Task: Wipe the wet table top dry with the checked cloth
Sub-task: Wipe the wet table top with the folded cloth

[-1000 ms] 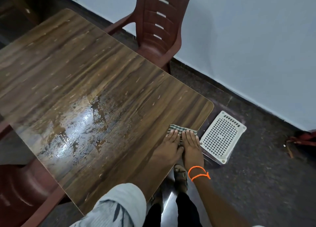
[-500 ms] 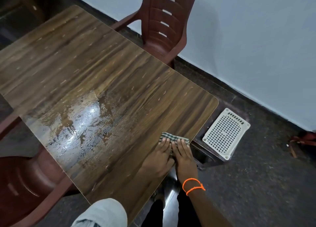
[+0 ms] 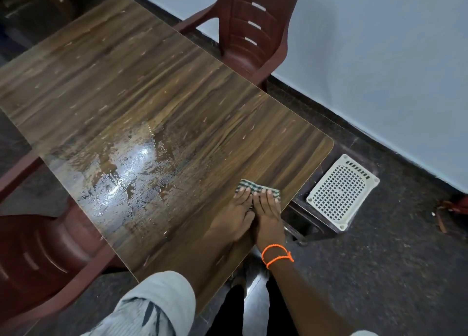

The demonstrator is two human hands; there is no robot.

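A shiny wet patch (image 3: 126,181) spreads over the table top (image 3: 177,102) toward its left edge. Near the table's right edge, just short of the near-right corner, the checked cloth (image 3: 255,186) lies folded. The left hand (image 3: 234,218) and right hand (image 3: 268,215) press it flat side by side, fingers straight. A white grille (image 3: 340,191) lies on the floor beyond that edge.

Most of the checked cloth (image 3: 255,186) is hidden under the left hand (image 3: 235,214) and right hand (image 3: 269,215), and the tabletop (image 3: 157,102) is cut off at the left edge.
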